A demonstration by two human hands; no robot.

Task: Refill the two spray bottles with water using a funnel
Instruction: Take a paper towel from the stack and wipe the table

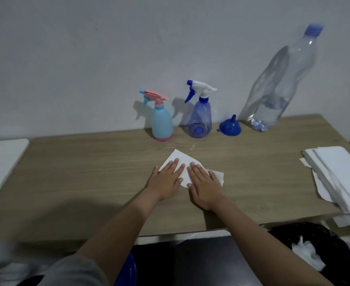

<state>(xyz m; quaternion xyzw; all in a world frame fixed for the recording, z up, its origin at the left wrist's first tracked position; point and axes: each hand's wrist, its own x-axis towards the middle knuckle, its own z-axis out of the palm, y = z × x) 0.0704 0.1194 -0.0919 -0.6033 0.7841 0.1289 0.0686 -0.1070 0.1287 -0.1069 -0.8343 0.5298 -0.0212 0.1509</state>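
A: Hands first? Left hand (pixel 166 179) and right hand (pixel 204 183) lie flat, fingers spread, gripping nothing, pressing a white paper towel (pixel 177 159) onto the worktop (pixel 87 172).

B: Task items?

A: Back by the wall: pale blue spray bottle (pixel 162 122), clear blue spray bottle (pixel 201 118) just beside, blue funnel (pixel 230 127) mouth-down, then water bottle (pixel 281 85), partly filled. Towel stack (pixel 339 172) far right.
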